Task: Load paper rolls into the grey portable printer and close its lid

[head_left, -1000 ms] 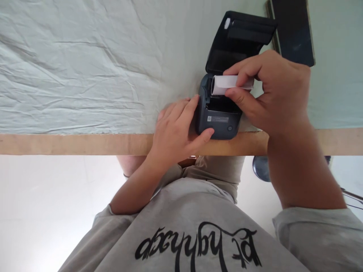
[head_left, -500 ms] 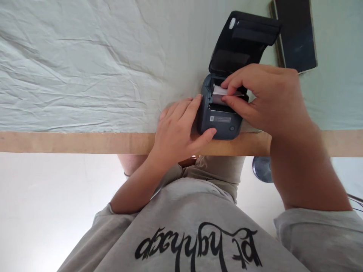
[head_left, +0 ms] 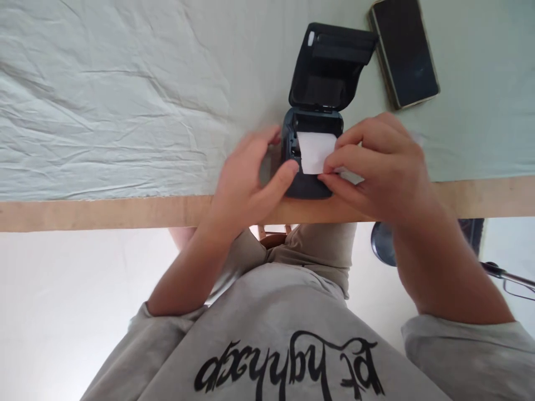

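A small dark label printer (head_left: 309, 188) stands at the table's front edge, its black lid (head_left: 330, 67) swung up and back. White paper (head_left: 315, 151) comes out of the roll bay and lies over the printer's front top. My right hand (head_left: 380, 161) pinches the paper's right front corner between thumb and fingers. At the printer's left side is my left hand (head_left: 251, 175), thumb and fingers apart, the thumb tip by the paper's left edge. The roll inside the bay is mostly hidden under the paper.
A dark phone-like slab (head_left: 405, 53) lies to the right beyond the lid. Pale green cloth (head_left: 125, 100) covers the table up to its bare wooden edge (head_left: 104, 214). Below the edge, a round dark base (head_left: 383, 245) and a thin metal rod (head_left: 514, 277) show at right.
My right hand has drawn the paper forward out of the bay, over the front top. My left hand's fingers have spread and lifted at the printer's side. The view has shifted slightly.
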Demonstrator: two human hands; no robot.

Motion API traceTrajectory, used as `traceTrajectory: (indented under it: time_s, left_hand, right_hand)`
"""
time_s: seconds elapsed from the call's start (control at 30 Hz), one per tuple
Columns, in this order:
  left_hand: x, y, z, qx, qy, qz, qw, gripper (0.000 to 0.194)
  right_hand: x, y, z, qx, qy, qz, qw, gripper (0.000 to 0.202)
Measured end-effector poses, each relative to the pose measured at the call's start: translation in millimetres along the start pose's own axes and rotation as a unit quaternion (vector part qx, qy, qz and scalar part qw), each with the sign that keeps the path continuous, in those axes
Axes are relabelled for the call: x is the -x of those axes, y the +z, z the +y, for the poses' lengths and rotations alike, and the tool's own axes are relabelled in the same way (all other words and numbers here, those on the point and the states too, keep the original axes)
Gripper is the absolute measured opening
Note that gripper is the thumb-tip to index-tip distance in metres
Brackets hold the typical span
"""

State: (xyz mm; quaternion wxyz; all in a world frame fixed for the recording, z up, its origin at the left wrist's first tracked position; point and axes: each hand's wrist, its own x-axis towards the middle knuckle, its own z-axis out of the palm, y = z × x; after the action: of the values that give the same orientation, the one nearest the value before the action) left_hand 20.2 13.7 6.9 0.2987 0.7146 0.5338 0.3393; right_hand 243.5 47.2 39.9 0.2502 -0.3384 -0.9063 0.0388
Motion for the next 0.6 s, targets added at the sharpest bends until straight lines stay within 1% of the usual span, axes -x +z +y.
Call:
traceTrajectory:
  time_s: [0.03, 0.07, 0.1, 0.13, 0.17, 0.23, 0.27, 0.3, 0.33, 0.4, 0.43, 0.5, 0.53, 0.6]
  left_hand:
    - [-7, -2.3, 0, 0.018, -0.001, 0.022, 1.0, 0.036]
    - [-15, -4.4, 1, 0.03, 0.003, 0.035, 0.999, 0.04]
    - [-26, -6.1, 1, 0.036, 0.014, 0.041, 0.998, 0.045]
    - [-38, -7.3, 2, 0.036, 0.002, 0.042, 0.998, 0.049]
    - [-50, -7.8, 2, 0.042, -0.028, 0.029, 0.998, 0.05]
    - [-76, -6.1, 3, 0.087, -0.118, -0.005, 0.989, 0.051]
    - [-88, -4.0, 3, 0.112, -0.148, -0.01, 0.983, 0.047]
    - [-98, -1.2, 3, 0.146, -0.155, -0.011, 0.977, 0.044]
    - [-105, 1.9, 3, 0.178, -0.143, -0.014, 0.973, 0.042]
    - [-112, 7.3, 5, 0.224, -0.067, -0.013, 0.972, 0.044]
    - [-112, 8.7, 6, 0.225, -0.031, -0.009, 0.974, 0.041]
    - [-106, 8.2, 9, 0.163, 0.043, 0.027, 0.985, 0.037]
    - [-102, 6.2, 11, 0.138, 0.078, 0.026, 0.987, 0.038]
    - [-94, 0.3, 16, 0.121, 0.114, 0.018, 0.986, 0.047]
  right_hand:
    - [4, 2, -4, 0.014, 0.004, 0.015, 1.0, 0.011]
    - [8, 5, -8, 0.025, 0.012, 0.028, 0.999, 0.012]
    - [12, 8, -12, 0.031, 0.026, 0.039, 0.998, 0.013]
    - [16, 12, -16, 0.03, 0.044, 0.049, 0.997, 0.014]
    - [20, 15, -20, 0.026, 0.061, 0.06, 0.996, 0.014]
    - [25, 20, -26, 0.016, 0.095, 0.074, 0.993, 0.014]
    - [27, 23, -28, 0.01, 0.107, 0.079, 0.991, 0.014]
    - [28, 25, -30, 0.004, 0.116, 0.084, 0.99, 0.014]
    - [29, 26, -31, -0.003, 0.121, 0.088, 0.989, 0.014]
    - [30, 28, -32, -0.02, 0.125, 0.101, 0.987, 0.013]
    - [30, 29, -33, -0.028, 0.124, 0.109, 0.986, 0.012]
    - [31, 30, -33, -0.041, 0.124, 0.12, 0.984, 0.011]
    - [31, 30, -33, -0.045, 0.125, 0.12, 0.984, 0.01]
    - [32, 30, -33, -0.051, 0.13, 0.116, 0.983, 0.011]
